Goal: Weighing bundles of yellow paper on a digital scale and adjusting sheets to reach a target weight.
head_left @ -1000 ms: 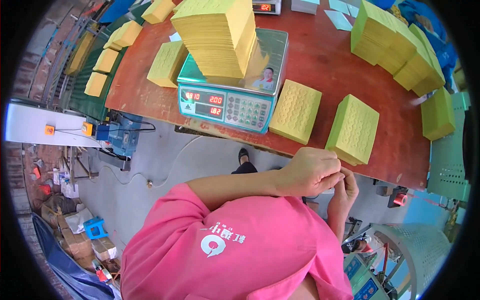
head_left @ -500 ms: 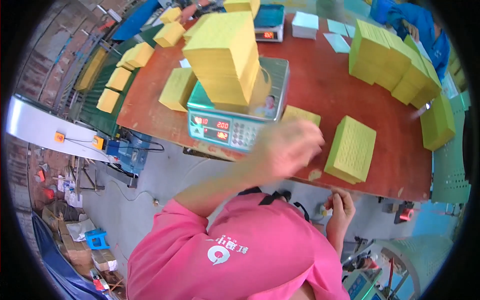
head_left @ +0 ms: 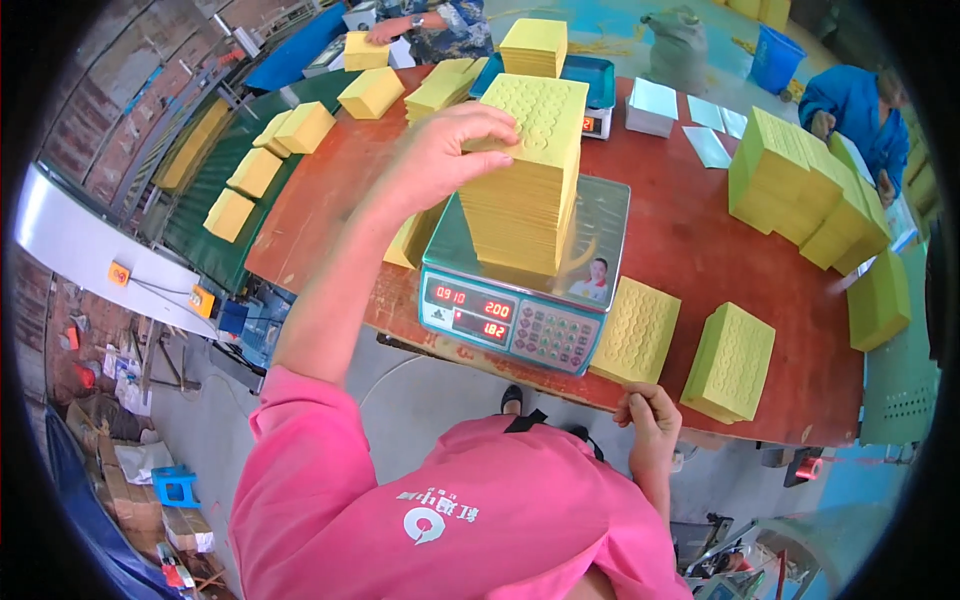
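Extending over the left side of the teal digital scale (head_left: 510, 335), the left hand (head_left: 445, 155) is positioned at the upper left corner of the tall yellow stack (head_left: 522, 220). Its fingers overlap the embossed top face, and its thumb is spread away from them; whether it bears on the stack cannot be determined. The tall yellow stack stands upright on the platform of the scale, near the front edge of the red bench (head_left: 675, 230). The right hand (head_left: 652, 425) is located at that front edge, with fingers loosely curled; whether anything is held between them cannot be determined. Two shorter embossed units are located right of the scale: the inner block (head_left: 637, 330), just beside its housing, and the outer block (head_left: 732, 362), set apart from the inner one. At the far side, a second scale (head_left: 590, 90) carries a yellow bundle (head_left: 533, 50). White sheets (head_left: 651, 108) lie to its right.
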The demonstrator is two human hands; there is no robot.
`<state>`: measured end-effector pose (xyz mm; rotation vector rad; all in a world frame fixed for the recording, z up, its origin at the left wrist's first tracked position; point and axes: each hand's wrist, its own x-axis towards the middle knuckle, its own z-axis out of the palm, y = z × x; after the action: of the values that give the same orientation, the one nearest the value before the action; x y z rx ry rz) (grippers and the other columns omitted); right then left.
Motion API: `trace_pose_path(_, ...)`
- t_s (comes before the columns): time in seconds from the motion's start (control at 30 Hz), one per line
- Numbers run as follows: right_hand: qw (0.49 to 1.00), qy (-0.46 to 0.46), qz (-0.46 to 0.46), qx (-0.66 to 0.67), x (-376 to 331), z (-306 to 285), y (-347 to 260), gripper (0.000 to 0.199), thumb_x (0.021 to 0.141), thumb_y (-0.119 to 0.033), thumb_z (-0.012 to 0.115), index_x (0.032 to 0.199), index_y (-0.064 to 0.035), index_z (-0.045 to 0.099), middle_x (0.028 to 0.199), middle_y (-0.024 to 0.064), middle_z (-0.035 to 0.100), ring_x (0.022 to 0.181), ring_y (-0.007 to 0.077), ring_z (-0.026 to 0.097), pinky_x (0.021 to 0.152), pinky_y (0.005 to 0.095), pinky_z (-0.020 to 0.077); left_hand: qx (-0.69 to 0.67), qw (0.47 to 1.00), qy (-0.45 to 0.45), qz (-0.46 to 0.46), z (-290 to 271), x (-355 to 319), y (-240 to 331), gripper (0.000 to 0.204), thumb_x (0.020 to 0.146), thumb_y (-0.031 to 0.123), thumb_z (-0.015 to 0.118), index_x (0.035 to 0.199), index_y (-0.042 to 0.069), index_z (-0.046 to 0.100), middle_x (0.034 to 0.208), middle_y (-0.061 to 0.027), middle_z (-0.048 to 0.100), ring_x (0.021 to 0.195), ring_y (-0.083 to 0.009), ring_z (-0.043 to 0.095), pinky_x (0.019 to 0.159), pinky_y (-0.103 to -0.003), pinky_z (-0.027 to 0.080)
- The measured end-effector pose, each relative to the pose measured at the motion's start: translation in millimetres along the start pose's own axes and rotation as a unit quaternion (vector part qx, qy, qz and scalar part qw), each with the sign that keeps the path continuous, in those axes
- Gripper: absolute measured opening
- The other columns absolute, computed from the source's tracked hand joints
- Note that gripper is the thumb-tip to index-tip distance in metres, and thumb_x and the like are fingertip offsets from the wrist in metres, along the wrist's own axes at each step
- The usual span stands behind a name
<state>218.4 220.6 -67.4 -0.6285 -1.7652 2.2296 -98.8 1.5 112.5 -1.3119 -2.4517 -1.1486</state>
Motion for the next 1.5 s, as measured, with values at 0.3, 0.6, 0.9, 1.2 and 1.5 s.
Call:
trace_pose_path(0.3,1.000,-0.008,0.004,0.000,8.5,58.2,13.3,0.016,0.096,-0.004,0.055,0.106,0.0007,0.067,0.079,0.0026,0.065,0.069,0.0081,0.060,0.064,0.0217,0.0473,0.030,0.992,-0.025,0.118,-12.0,10.0,-15.8,0.012,0.086,0.007,0.068,0.097,0.001,0.069,0.108,-0.0076,0.068,0.100,-0.0213,0.065,0.086,-0.032,0.050)
trace_pose_path(0.6,1.000,-0.018,-0.016,0.000,22.9,90.2,-7.5,0.017,0.097,-0.004,0.053,0.106,0.0016,0.067,0.083,0.0037,0.065,0.071,0.0094,0.061,0.066,0.0227,0.0487,0.056,0.992,0.022,0.108,-18.0,9.5,-1.2,0.009,0.086,0.002,0.063,0.095,0.000,0.064,0.099,-0.0102,0.069,0.090,-0.0241,0.066,0.074,-0.033,0.052)
trace_pose_path(0.9,0.948,-0.085,-0.106,0.288,37.7,63.8,-112.8,0.055,0.100,-0.035,0.043,0.141,0.0005,0.042,0.136,0.0176,0.052,0.118,0.0286,0.057,0.091,0.0412,0.0516,0.053,0.893,0.063,0.442,66.2,-48.1,82.9,0.010,0.076,0.007,0.069,0.084,0.004,0.063,0.102,-0.0107,0.065,0.105,-0.0257,0.064,0.099,-0.051,0.047)
trace_pose_path(1.2,0.964,0.225,-0.141,0.025,30.9,-91.9,-85.3,0.053,0.087,0.006,0.046,0.140,-0.0012,0.047,0.121,0.0118,0.062,0.109,0.0186,0.061,0.094,0.0320,0.0477,-0.224,0.971,-0.037,0.076,248.0,-73.8,100.5,0.066,0.083,0.018,0.075,0.137,-0.005,0.044,0.139,-0.0235,0.047,0.120,-0.0374,0.053,0.102,-0.044,0.044)
trace_pose_path(1.5,0.986,0.159,-0.013,0.038,65.8,-178.2,-58.2,0.056,0.086,0.007,0.045,0.142,0.0005,0.043,0.113,0.0159,0.063,0.102,0.0200,0.064,0.090,0.0325,0.0497,-0.318,0.939,-0.058,-0.119,360.5,-89.4,110.7,0.049,0.092,0.012,0.065,0.136,-0.003,0.050,0.137,-0.0189,0.053,0.128,-0.0286,0.051,0.108,-0.037,0.039)
